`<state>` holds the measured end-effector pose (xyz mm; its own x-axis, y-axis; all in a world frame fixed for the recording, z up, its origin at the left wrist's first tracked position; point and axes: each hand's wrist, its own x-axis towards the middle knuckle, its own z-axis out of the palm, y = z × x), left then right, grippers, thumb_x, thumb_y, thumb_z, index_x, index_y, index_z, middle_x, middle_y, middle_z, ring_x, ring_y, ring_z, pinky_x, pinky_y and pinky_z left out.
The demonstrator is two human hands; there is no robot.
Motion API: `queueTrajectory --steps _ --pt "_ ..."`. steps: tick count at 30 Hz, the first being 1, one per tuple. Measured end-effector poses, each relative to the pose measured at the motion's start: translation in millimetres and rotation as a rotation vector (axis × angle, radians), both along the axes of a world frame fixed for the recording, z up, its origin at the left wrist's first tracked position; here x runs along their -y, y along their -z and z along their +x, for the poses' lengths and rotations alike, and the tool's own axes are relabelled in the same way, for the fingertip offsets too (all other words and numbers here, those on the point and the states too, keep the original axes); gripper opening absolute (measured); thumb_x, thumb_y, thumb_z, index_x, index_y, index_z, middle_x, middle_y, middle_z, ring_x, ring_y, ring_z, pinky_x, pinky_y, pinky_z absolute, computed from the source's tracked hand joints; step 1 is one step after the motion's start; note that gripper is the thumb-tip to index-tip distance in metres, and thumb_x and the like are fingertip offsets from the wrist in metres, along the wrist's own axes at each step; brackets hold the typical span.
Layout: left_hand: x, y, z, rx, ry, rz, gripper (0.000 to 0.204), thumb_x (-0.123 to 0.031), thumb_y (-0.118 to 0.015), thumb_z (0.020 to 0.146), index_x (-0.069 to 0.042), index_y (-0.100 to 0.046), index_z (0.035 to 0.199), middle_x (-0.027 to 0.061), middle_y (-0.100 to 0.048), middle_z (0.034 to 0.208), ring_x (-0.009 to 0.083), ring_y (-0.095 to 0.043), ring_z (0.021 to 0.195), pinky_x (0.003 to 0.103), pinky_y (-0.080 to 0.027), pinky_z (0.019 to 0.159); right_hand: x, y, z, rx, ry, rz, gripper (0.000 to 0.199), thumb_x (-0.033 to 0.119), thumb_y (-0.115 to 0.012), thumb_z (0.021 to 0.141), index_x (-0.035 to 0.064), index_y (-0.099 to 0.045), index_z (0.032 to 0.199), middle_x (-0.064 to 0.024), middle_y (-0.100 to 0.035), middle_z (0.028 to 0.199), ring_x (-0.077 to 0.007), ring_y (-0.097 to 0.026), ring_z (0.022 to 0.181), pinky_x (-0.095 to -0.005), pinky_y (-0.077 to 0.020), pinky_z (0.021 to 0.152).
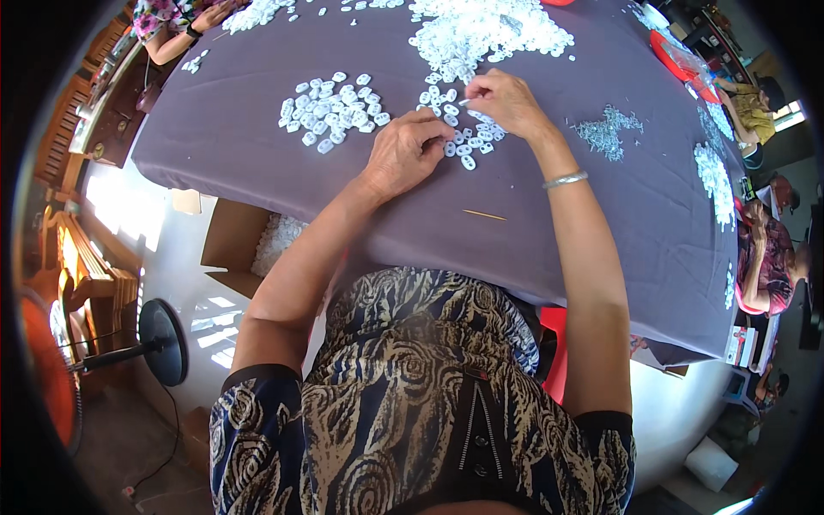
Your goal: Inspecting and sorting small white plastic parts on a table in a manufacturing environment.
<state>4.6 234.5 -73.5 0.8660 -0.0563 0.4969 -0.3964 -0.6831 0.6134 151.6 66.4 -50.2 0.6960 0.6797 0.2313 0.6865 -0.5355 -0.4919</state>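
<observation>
Both my hands are over a grey cloth-covered table (412, 223), at a loose cluster of small oval white plastic pieces with dark holes (468, 146). My right hand (511, 107), with a silver bangle on the wrist, pinches a small white plastic piece (466, 102) between thumb and fingertips. Left of it, my left hand (405, 153) has its fingers curled together at the cluster's left edge; what they hold, if anything, is hidden. A separate group of the same white pieces (330, 112) lies left of my left hand. Right of my right hand is a pile of thin metal bits (609, 133).
A big heap of white pieces (481, 39) lies at the far side. A thin yellowish stick (485, 215) rests near the front edge. Co-workers sit at the far left (176, 26) and right (764, 249). Below left stand an open cardboard box (227, 236) and a fan (163, 342).
</observation>
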Motion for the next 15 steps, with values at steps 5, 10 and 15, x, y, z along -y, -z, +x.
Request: queueTrajectory --steps 5,10,15 --pt "1 -2 0 -0.038 -0.005 -0.069 0.014 -0.002 -0.061 0.078 -0.008 -0.067 0.088 0.0058 -0.061 0.085 0.0242 -0.063 0.07 0.036 -0.051 0.066 25 -4 -5 -0.04 0.07 0.194 0.011 0.014 -0.068 0.079 0.0081 -0.069 0.089 -0.0029 -0.059 0.079 -0.0142 -0.058 0.076 -0.0284 -0.0478 0.068" --pt "2 -2 2 -0.052 -0.027 -0.057 0.012 -0.003 -0.061 0.077 -0.008 -0.067 0.086 0.006 -0.06 0.083 0.0234 -0.063 0.069 0.035 -0.051 0.065 22 -2 -11 -0.016 0.067 0.239 0.01 0.013 -0.068 0.08 0.0072 -0.069 0.088 -0.0022 -0.06 0.081 -0.0112 -0.059 0.075 -0.0267 -0.0475 0.067" --pt "0 -4 1 -0.074 -0.029 -0.018 0.011 -0.002 -0.061 0.075 -0.008 -0.067 0.083 0.0054 -0.059 0.08 0.0228 -0.062 0.067 0.035 -0.051 0.063 18 10 -12 0.161 0.05 0.138 0.008 0.013 -0.068 0.08 0.0102 -0.069 0.088 -0.0031 -0.06 0.086 -0.0197 -0.059 0.083 -0.0335 -0.0494 0.073"
